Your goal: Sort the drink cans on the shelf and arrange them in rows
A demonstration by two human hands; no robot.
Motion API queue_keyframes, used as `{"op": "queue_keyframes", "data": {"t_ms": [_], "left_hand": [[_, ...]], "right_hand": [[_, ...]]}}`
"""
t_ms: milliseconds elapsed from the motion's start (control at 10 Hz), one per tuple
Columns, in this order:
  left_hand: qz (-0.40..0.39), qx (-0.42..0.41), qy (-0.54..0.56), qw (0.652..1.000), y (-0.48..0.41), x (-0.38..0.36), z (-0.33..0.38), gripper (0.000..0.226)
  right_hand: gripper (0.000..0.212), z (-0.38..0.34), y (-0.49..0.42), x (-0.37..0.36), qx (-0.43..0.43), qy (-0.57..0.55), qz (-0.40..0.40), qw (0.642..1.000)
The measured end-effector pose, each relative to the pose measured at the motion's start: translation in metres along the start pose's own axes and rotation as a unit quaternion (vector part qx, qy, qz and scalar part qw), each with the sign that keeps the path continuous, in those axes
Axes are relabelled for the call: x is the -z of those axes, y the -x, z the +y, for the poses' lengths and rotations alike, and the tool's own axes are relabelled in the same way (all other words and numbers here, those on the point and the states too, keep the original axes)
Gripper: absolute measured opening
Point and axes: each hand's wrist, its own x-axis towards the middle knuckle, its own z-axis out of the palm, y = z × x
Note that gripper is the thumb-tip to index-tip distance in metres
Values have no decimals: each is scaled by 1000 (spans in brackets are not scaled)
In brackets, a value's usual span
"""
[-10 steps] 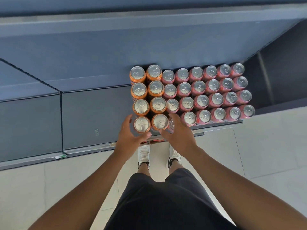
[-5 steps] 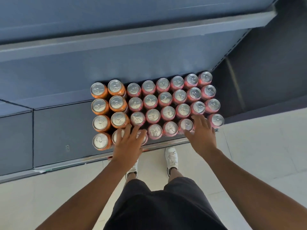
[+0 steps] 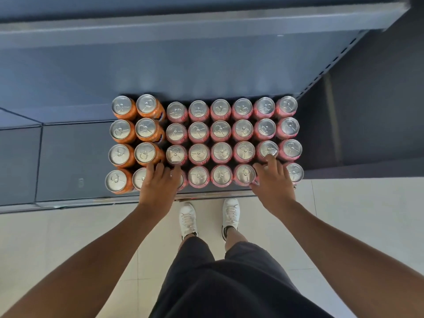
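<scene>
Both left hand and right hand fingers touch front cans.

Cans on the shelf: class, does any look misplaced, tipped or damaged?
Nothing stands out. The orange cans fill the two left columns, the pink cans the six beside them, all upright. The left hand and right hand partly cover front-row cans, which cannot be fully judged.

Left grip, right grip both flat, palm-down, arms outstretched

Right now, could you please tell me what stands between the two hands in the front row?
In the head view, three pink cans stand between the left hand and right hand.
</scene>
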Motion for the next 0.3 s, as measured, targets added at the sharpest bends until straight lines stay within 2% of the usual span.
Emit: {"op": "queue_keyframes", "data": {"t_ms": [100, 200, 300], "left_hand": [[1, 5, -3, 1000, 1, 0, -1, 63], [-30, 14, -7, 999, 4, 12, 3, 69], [3, 42, 2, 999, 5, 35, 4, 69]], "right_hand": [[53, -2, 2, 6, -1, -16, -11, 1000], [52, -7, 10, 13, 6, -52, -3, 999], [45, -12, 23, 24, 39, -88, 43, 994]]}}
